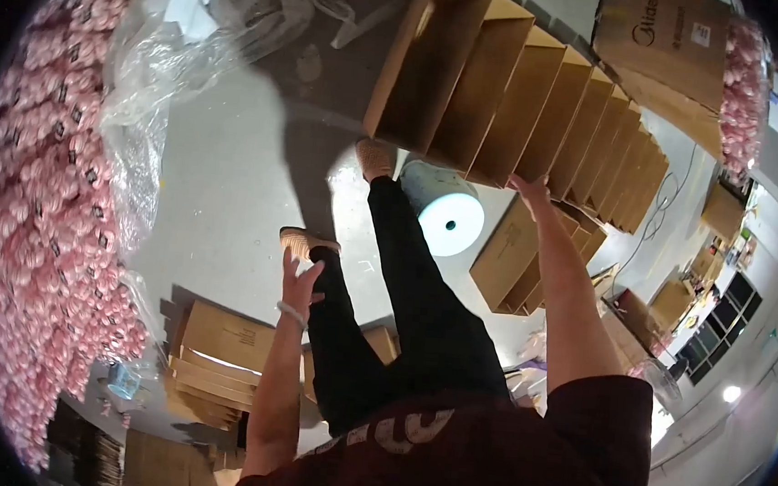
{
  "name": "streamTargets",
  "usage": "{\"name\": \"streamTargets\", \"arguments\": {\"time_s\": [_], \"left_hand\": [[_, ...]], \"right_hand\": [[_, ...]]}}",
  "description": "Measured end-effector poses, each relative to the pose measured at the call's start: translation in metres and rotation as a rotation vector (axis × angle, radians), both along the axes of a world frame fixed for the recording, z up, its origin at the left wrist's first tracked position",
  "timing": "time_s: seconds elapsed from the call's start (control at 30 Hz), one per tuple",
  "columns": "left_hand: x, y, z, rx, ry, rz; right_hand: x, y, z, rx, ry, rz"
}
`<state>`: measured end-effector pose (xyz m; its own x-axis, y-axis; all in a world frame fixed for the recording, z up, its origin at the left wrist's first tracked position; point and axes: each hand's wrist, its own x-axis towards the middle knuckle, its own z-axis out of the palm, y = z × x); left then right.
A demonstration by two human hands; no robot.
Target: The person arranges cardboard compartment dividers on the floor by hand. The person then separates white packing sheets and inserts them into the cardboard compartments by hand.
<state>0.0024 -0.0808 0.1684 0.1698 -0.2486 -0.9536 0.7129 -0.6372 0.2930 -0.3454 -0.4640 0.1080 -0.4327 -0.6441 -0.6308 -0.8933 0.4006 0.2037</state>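
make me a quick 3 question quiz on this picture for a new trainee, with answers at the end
1. Which hand is at the edge of the row of open cardboard boxes?
2. True or false: the left hand holds nothing.
3. What is on the floor beside the right leg?
a) a ladder
b) a roll with a hole in its end
c) a chair

Key:
1. The right hand.
2. True; its fingers are spread.
3. b
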Motion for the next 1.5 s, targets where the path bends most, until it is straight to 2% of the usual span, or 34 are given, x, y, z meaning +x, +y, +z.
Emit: {"name": "streamTargets", "arguments": {"time_s": [0.03, 0.1, 0.17, 0.2, 0.3, 0.37, 0.43, 0.5, 0.53, 0.6, 0.67, 0.7, 0.73, 0.77, 0.87, 0.9, 0.97, 1.0, 1.03, 1.07, 1.13, 1.17, 1.23, 1.3, 1.37, 1.43, 1.5], "left_hand": [[0.004, -0.022, -0.014, -0.027, -0.019, -0.085], [0.013, -0.030, -0.043, -0.202, -0.412, -0.490], [0.024, -0.075, -0.028, -0.079, -0.571, -0.670], [0.032, -0.093, -0.033, -0.082, -0.624, -0.693], [0.058, -0.140, -0.050, -0.083, -0.678, -0.717], [0.072, -0.165, -0.072, -0.108, -0.684, -0.812], [0.078, -0.171, -0.080, -0.144, -0.587, -0.855], [0.071, -0.185, -0.105, -0.187, -0.488, -0.879], [0.061, -0.189, -0.125, -0.248, -0.506, -0.888], [0.049, -0.206, -0.140, -0.293, -0.533, -0.872], [0.047, -0.231, -0.135, -0.053, -0.580, -1.202], [0.038, -0.231, -0.142, -0.040, -0.664, -1.245], [0.034, -0.227, -0.139, -0.047, -0.677, -1.227], [0.032, -0.222, -0.128, -0.068, -0.666, -1.181], [0.036, -0.186, -0.073, -0.133, -0.566, -0.955], [0.039, -0.167, -0.051, -0.140, -0.522, -0.858], [0.038, -0.122, -0.019, -0.122, -0.451, -0.639], [0.037, -0.101, -0.016, -0.095, -0.431, -0.535], [0.022, -0.069, -0.018, -0.091, -0.520, -0.368], [0.014, -0.038, -0.025, -0.078, -0.530, -0.332], [-0.004, 0.026, -0.032, 0.027, -0.629, -0.071], [-0.009, 0.058, -0.034, 0.078, -0.671, 0.059], [-0.013, 0.109, -0.031, 0.019, -0.380, 0.404], [-0.013, 0.162, -0.027, 0.199, -0.464, 0.204], [-0.020, 0.202, -0.030, 0.442, -0.567, 0.116], [-0.006, 0.230, -0.015, 0.599, -0.434, 0.088], [-0.030, 0.283, -0.056, 0.571, -0.508, -0.218]], "right_hand": [[-0.019, -0.009, -0.017, 0.021, 0.001, -0.017], [-0.060, 0.008, -0.038, -0.075, -0.153, -0.047], [-0.065, 0.025, -0.031, -0.194, -0.364, -0.047], [-0.076, 0.030, -0.044, -0.282, -0.450, -0.053], [-0.060, 0.037, -0.043, -0.360, -0.478, -0.045], [-0.100, 0.032, -0.102, -0.310, -0.544, -0.140], [-0.096, 0.038, -0.110, -0.264, -0.614, -0.221], [-0.047, 0.019, -0.081, -0.094, -0.411, -0.128], [-0.049, 0.015, -0.086, -0.091, -0.410, -0.115], [-0.045, 0.008, -0.085, -0.134, -0.358, 0.114], [-0.018, -0.004, -0.041, -0.122, -0.289, 0.240], [-0.041, -0.016, -0.039, -0.116, -0.205, 0.402], [-0.064, -0.027, -0.037, -0.120, -0.111, 0.561], [-0.071, -0.034, -0.022, -0.178, -0.150, 0.559], [-0.027, -0.036, 0.058, -0.309, -0.550, 0.171], [-0.053, -0.045, 0.058, -0.213, -0.550, 0.536], [0.047, -0.008, 0.109, -0.338, -0.677, 0.639], [0.066, -0.002, 0.097, -0.326, -0.708, 0.667], [0.069, 0.004, 0.097, -0.230, -0.777, 0.629], [0.082, 0.003, 0.093, -0.129, -0.834, 0.599], [0.144, 0.009, 0.094, 0.028, -0.363, 0.994], [0.181, 0.030, 0.090, 0.013, -0.471, 1.066], [0.238, 0.062, 0.090, -0.007, -0.711, 1.223], [0.280, 0.095, 0.061, 0.085, -0.788, 1.376], [0.323, 0.137, 0.039, 0.182, -0.990, 1.487], [0.353, 0.181, 0.004, 0.321, -0.764, 1.587], [0.369, 0.203, -0.016, 0.277, -1.052, 1.506]]}}
